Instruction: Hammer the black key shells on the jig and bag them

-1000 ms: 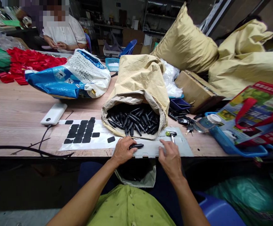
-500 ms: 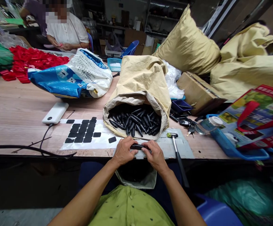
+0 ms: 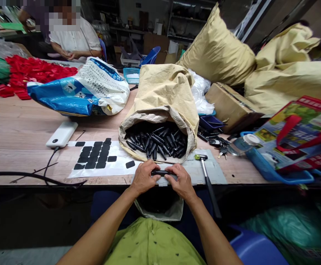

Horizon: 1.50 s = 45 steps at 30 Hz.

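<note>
Between my two hands lies a slim black tube (image 3: pixel 160 172), level, just above the table's front edge. My left hand (image 3: pixel 144 177) pinches its left end with thumb and fingers. The right end is held by my right hand (image 3: pixel 181 180), whose fingers cover part of it. Just behind my hands, a beige sack (image 3: pixel 166 86) lies with its mouth toward me, full of black tubular pieces (image 3: pixel 157 141). A white sheet (image 3: pixel 116 174) with black rounded patches (image 3: pixel 95 154) is to the left. Beside my right hand rests a hammer (image 3: pixel 206 171).
A white power bank (image 3: pixel 62 134) with a cable and a blue-white bag (image 3: pixel 85 88) are on the left. Keys (image 3: pixel 222 150), a clear jar (image 3: pixel 243 144) and a blue basket (image 3: pixel 282 175) stand right. An open bag (image 3: pixel 160 209) hangs below my hands. A person sits across, back left.
The whole view has shifted slightly, with the scene moved a little left. Both my hands keep hold of the black tube, which looks slightly turned or moved between my fingers.
</note>
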Each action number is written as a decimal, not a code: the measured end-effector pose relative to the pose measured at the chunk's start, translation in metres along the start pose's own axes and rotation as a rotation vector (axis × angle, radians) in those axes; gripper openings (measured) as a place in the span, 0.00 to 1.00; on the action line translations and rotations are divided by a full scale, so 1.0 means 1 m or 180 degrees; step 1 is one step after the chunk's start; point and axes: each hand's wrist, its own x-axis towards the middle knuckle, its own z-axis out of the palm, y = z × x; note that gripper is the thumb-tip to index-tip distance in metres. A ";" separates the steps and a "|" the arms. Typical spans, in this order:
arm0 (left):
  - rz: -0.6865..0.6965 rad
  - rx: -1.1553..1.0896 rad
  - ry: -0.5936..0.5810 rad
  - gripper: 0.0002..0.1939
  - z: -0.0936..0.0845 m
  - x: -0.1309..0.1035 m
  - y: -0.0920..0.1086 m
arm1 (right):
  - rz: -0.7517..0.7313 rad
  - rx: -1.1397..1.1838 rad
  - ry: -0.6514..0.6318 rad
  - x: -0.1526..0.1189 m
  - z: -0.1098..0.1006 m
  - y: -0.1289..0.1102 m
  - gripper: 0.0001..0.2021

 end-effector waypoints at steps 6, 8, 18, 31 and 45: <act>-0.0028 0.0072 -0.0030 0.09 0.000 0.000 0.000 | -0.0027 -0.0061 0.0007 -0.001 -0.002 -0.002 0.12; -0.0025 0.0075 -0.0028 0.09 0.000 0.000 0.000 | -0.0032 -0.0077 0.0021 -0.001 -0.002 -0.003 0.12; 0.0018 0.0056 -0.0050 0.07 -0.001 0.000 0.001 | -0.0050 -0.0048 0.0002 0.000 -0.004 -0.006 0.09; 0.0841 0.0210 -0.0489 0.07 -0.007 -0.027 0.009 | -0.0043 0.0527 0.0130 -0.001 -0.014 -0.010 0.12; 0.0417 0.0782 -0.1502 0.05 0.021 -0.088 0.003 | -0.0131 0.0491 0.0243 -0.002 -0.012 -0.011 0.11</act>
